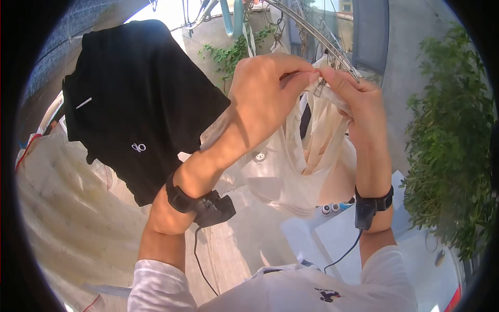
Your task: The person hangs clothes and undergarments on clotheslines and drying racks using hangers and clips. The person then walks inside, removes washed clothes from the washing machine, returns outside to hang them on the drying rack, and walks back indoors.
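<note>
Raised in front of me, my left hand (262, 88) has thumb and forefinger pinched together at the top edge of a thin cream garment (306, 179). My right hand (364, 101) faces it, its thumb and fingers closed on the same cloth. Between the fingertips sits a small clip (319, 89), partly hidden by them. The garment hangs down in loose folds with an open neckline, and a round badge-like spot shows at its left side. Above the hands runs a curved metal hanger rail (312, 34).
A black garment (140, 93) hangs at the left, close to my left forearm. Patterned pale cloth (57, 208) drapes below it. Leafy branches (449, 140) stand at the right by a grey wall. Small bottles (332, 208) sit on a pale surface below.
</note>
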{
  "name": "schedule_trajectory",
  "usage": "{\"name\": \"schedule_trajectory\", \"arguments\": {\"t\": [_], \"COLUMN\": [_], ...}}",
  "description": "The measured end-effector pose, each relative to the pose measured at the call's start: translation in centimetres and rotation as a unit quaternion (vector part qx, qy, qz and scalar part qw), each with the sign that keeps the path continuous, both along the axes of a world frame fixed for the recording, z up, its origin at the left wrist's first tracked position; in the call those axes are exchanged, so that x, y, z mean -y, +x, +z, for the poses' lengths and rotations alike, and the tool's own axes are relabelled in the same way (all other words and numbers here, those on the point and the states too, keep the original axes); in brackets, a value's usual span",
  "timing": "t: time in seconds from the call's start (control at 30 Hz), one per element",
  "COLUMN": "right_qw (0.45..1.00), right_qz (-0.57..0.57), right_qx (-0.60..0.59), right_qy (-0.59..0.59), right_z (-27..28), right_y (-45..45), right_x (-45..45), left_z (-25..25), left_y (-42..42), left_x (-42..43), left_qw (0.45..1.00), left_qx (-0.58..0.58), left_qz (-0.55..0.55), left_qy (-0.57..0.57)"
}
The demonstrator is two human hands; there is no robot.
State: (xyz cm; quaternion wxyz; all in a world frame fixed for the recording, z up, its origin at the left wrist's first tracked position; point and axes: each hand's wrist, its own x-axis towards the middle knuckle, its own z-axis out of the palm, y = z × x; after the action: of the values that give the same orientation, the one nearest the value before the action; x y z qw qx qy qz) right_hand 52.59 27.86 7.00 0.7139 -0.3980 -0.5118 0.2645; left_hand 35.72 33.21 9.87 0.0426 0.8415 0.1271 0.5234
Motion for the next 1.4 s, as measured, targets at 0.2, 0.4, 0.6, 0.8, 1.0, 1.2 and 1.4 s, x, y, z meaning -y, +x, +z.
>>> {"name": "schedule_trajectory", "arguments": {"t": [0.2, 0.4, 0.6, 0.8, 1.0, 1.2, 1.4], "right_qw": [0.988, 0.817, 0.813, 0.74, 0.51, 0.256, 0.25], "right_qz": [-0.061, -0.408, -0.128, 0.417, 0.47, 0.422, 0.532], "right_qx": [0.084, 0.272, 0.243, 0.526, 0.637, 0.55, 0.722], "right_qy": [0.112, 0.303, 0.513, -0.039, -0.336, -0.674, -0.366], "right_z": [-2.3, -6.9, -18.2, -28.0, -60.7, -76.5, -79.2], "right_y": [-0.2, -0.8, -1.9, -14.2, -5.9, -1.2, -20.1], "right_x": [1.7, 2.1, 3.6, 7.4, 5.0, 12.8, 17.6], "left_z": [-2.6, -12.0, -25.7, -49.4, -65.5, -71.2, -69.2], "left_y": [-1.0, -7.7, -13.0, -28.9, -29.6, -9.2, 0.9], "left_x": [1.6, 7.4, 16.3, 39.9, 78.2, 107.1, 108.6], "left_qw": [0.998, 0.998, 0.899, 0.563, 0.196, -0.073, 0.101], "left_qx": [0.059, 0.004, -0.196, -0.114, 0.083, 0.09, 0.694], "left_qz": [-0.004, 0.062, 0.141, 0.501, 0.635, 0.567, 0.514], "left_qy": [-0.036, -0.017, -0.366, -0.647, -0.743, -0.816, -0.494]}}
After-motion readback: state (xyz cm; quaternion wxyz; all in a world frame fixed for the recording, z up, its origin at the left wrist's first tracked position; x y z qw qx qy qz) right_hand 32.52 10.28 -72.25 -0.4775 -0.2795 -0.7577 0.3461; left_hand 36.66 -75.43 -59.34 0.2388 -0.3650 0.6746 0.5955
